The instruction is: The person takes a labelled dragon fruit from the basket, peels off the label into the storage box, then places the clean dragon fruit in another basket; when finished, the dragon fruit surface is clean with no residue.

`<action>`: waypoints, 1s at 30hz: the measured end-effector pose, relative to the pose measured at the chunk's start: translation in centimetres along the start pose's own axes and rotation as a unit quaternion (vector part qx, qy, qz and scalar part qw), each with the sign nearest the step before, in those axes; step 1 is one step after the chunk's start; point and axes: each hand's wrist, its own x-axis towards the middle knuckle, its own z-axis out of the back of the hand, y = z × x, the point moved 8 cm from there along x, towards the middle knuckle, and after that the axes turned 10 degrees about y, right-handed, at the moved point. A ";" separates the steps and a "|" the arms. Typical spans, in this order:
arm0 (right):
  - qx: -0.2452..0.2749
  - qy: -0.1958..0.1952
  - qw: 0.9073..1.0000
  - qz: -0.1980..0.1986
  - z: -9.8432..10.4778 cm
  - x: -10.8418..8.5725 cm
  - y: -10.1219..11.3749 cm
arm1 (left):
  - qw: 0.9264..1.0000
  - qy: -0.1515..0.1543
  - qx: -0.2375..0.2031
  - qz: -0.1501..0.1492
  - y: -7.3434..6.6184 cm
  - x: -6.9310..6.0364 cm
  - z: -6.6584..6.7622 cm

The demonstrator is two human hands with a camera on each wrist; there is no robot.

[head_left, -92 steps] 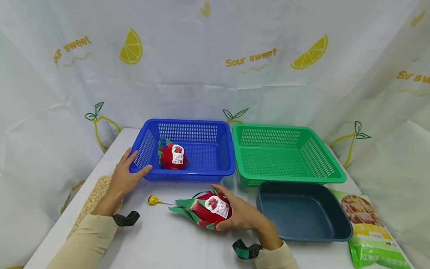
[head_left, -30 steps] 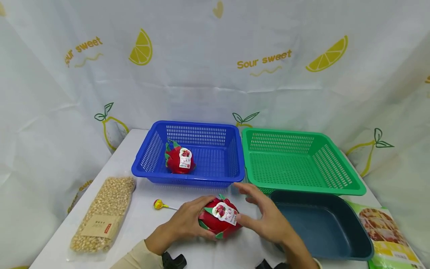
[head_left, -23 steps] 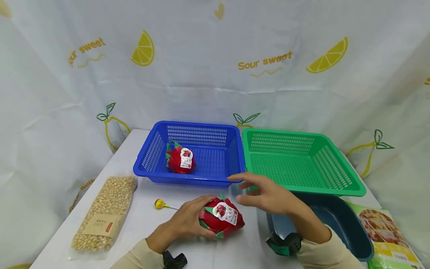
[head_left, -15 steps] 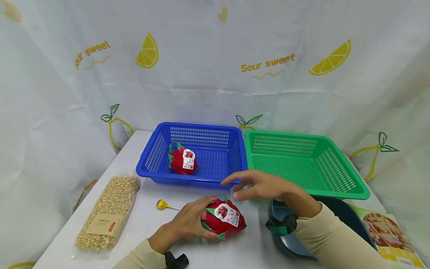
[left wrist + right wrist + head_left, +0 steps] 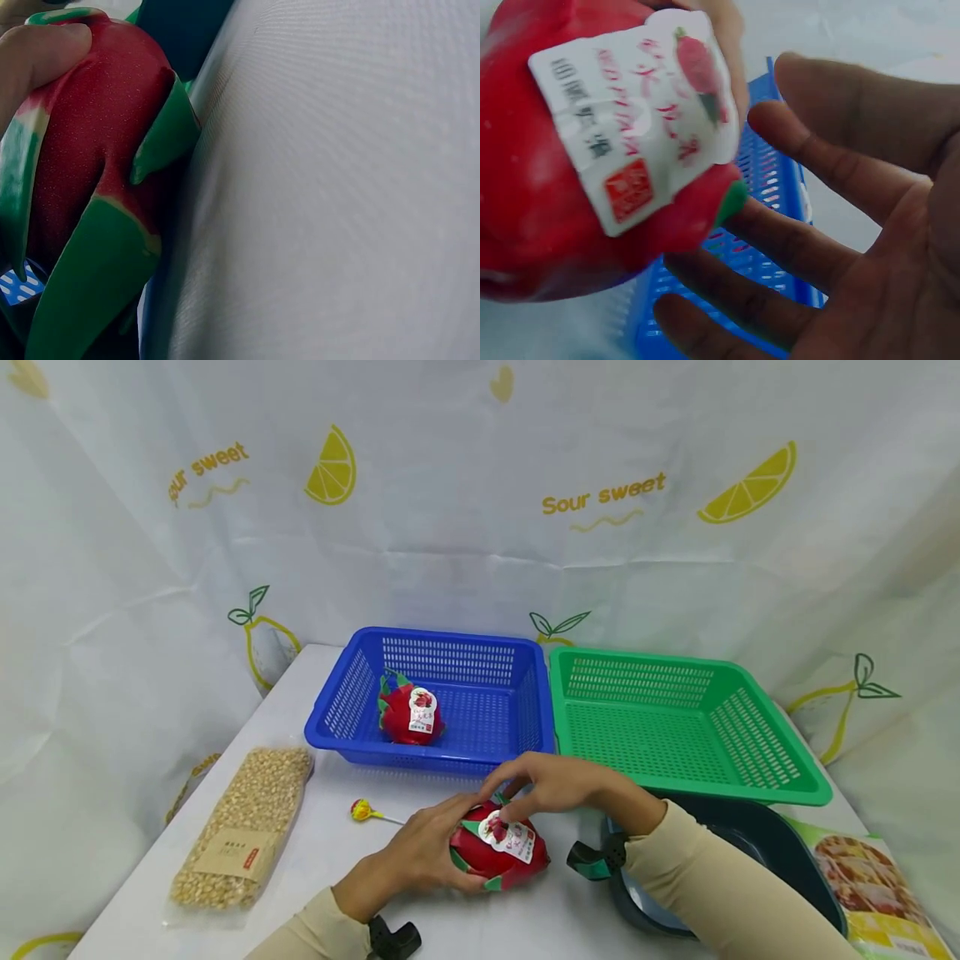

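Note:
A red dragon fruit (image 5: 525,862) with green scales and a white label lies on the table in the head view, in front of the blue basket (image 5: 450,760). My left hand (image 5: 420,852) grips its left side, with the thumb (image 5: 52,52) against the red skin in the left wrist view. Over the fruit's top, my right hand (image 5: 555,783) reaches in from the right. Its spread fingers (image 5: 810,247) are close to the fruit and not wrapped round it; whether they touch it I cannot tell. A second dragon fruit (image 5: 408,714) sits inside the blue basket.
A green basket (image 5: 682,789) stands at the back right. Under my right forearm is a dark blue tub (image 5: 813,877), beside a green-and-yellow food packet (image 5: 862,877). On the left lie a bag of corn kernels (image 5: 247,810) and a lollipop (image 5: 363,811).
My left hand has left the blue basket's rim and taken hold of the fruit, which my right hand held earlier. My right hand let go, drew back, then came over the fruit's top.

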 end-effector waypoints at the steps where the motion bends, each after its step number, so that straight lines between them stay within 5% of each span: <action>1: -0.014 -0.002 1.000 -0.001 -0.1 0.2 0.0 | 1.000 0.001 -0.001 0.001 0.0 0.0 0.0; 9: -0.073 -0.035 0.996 0.025 -0.5 0.7 0.1 | 1.000 -0.002 0.015 -0.017 -0.5 0.1 -0.2; 19: -0.093 -0.058 0.992 0.059 -0.8 -0.1 1.1 | 0.999 0.010 0.041 0.010 -0.6 0.3 -0.2; 27: -0.041 -0.064 0.987 0.141 -1.1 -3.1 1.1 | 0.999 0.012 0.046 0.019 -0.7 0.3 -0.2; 30: 0.023 -0.081 0.976 0.202 -0.3 -4.9 1.7 | 0.999 0.012 0.044 0.021 -0.7 0.3 -0.2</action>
